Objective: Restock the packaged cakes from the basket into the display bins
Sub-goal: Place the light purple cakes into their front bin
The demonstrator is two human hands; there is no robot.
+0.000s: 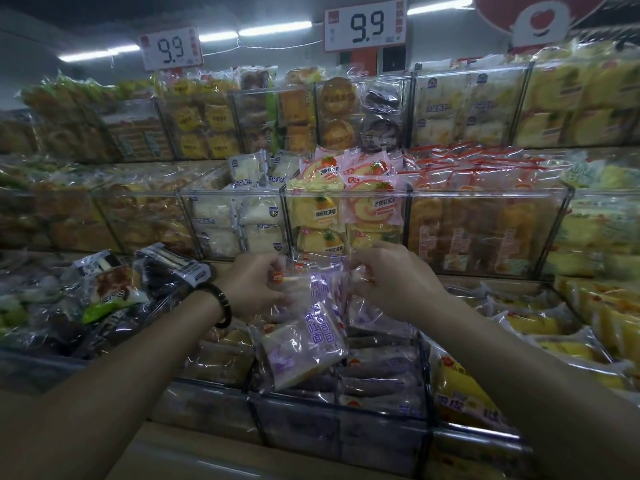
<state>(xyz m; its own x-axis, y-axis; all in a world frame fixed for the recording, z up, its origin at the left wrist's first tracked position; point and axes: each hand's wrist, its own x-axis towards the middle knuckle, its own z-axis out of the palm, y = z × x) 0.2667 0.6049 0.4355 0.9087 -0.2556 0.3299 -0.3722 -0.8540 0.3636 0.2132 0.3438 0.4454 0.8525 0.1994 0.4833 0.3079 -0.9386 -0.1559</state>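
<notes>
I hold the clear plastic cake packets with purple print (304, 337) between my 2 hands, just above the transparent plastic display bin (346, 441) in the lowest row in front of me. My left hand (254, 284), the one with the black bead bracelet (224, 306), pinches the wrapper at its upper left edge. My right hand (391, 282) pinches the upper right edge, fingers curled on the film. It looks like 2 packets together, but the film shines and I cannot say this for sure. The lower one hangs tilted, its bottom corner near the stocked purple packets (377, 379) lying in the bin. The basket is not in view.

I think the step now is to lay these packets into this bin. To do it well I should lower them straight, print side up, and not let the corner catch on the front rim. The cake is surely soft, so I hold only the film edge and do not squeeze the middle. The yellow packets (460, 386) in the next bin at right are close, so mine must stay on their own side of the divider.
</notes>
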